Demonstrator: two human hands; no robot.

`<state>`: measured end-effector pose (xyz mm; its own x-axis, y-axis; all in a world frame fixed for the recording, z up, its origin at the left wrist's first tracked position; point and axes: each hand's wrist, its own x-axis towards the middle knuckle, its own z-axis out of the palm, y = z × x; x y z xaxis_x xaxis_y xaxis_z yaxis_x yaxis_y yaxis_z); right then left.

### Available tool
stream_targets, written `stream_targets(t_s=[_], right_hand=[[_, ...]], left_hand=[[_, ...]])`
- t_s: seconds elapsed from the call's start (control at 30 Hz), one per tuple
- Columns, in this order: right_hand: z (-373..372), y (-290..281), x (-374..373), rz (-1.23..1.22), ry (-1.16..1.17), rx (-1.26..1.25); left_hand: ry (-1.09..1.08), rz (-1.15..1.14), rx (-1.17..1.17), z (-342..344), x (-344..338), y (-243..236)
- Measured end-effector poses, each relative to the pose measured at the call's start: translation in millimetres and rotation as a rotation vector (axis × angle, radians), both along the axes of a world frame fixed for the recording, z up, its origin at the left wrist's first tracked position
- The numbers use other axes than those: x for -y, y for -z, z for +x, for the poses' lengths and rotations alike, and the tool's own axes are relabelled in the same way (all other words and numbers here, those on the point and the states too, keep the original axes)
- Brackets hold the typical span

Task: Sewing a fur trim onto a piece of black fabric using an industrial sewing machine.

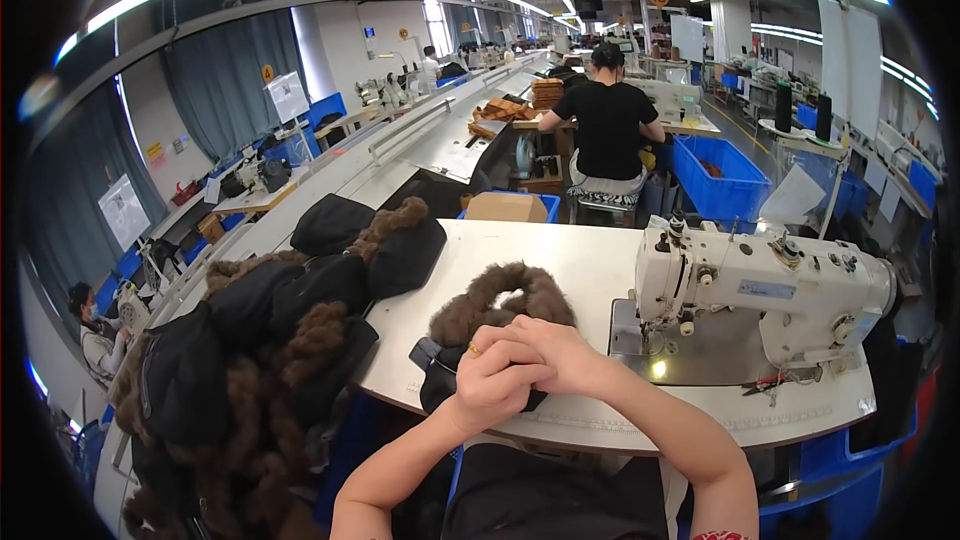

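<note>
A brown fur trim (515,290) lies in a loop on the white sewing table, joined to a black fabric piece (440,390) at the table's front edge. Directly over the black fabric, my left hand (497,377) and my right hand (562,353) are closed and pressed together, fingers folded over one another. A ring shows on my left hand. Whatever the fingers may hold is hidden. To the right stands a white industrial sewing machine (745,285), apart from both hands, with its lamp lit near the needle.
Black pieces with brown fur (270,320) are heaped at the left. Small tools (775,382) lie by the machine base. Beyond the table are a cardboard box (508,207), a blue bin (718,175) and a seated co-worker (607,125) in a black shirt. Thread cones (783,105) stand behind the machine.
</note>
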<state>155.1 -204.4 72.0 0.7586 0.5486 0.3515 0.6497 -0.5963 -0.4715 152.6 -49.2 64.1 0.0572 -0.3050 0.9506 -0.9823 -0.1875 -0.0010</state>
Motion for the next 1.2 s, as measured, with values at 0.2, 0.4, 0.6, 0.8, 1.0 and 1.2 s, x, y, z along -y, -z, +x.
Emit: stream_targets(t_s=[0.2,0.4,0.6,0.8,1.0,1.2], right_hand=[[-1.5,3.7,-0.7,-0.180,0.076,0.037],[-4.5,4.7,-4.3,-0.185,0.096,0.202],[12.9,1.2,-6.9,0.105,0.081,0.470],[18.9,1.9,-22.6,0.230,0.196,0.211],[10.2,9.5,-19.8,0.041,0.200,0.223],[-9.9,19.9,-25.9,0.247,0.120,0.462]], left_hand=[[0.045,0.074,0.048,-13.9,-4.3,5.7],[-0.030,0.147,0.106,-28.9,-18.5,14.7],[-0.340,-0.126,-0.036,-25.7,-27.1,11.9],[-0.256,-0.245,-0.406,-5.4,-40.8,-2.1],[-0.345,-0.248,-0.619,5.9,-49.5,13.1],[-0.222,-0.331,-0.743,7.5,-43.5,22.1]])
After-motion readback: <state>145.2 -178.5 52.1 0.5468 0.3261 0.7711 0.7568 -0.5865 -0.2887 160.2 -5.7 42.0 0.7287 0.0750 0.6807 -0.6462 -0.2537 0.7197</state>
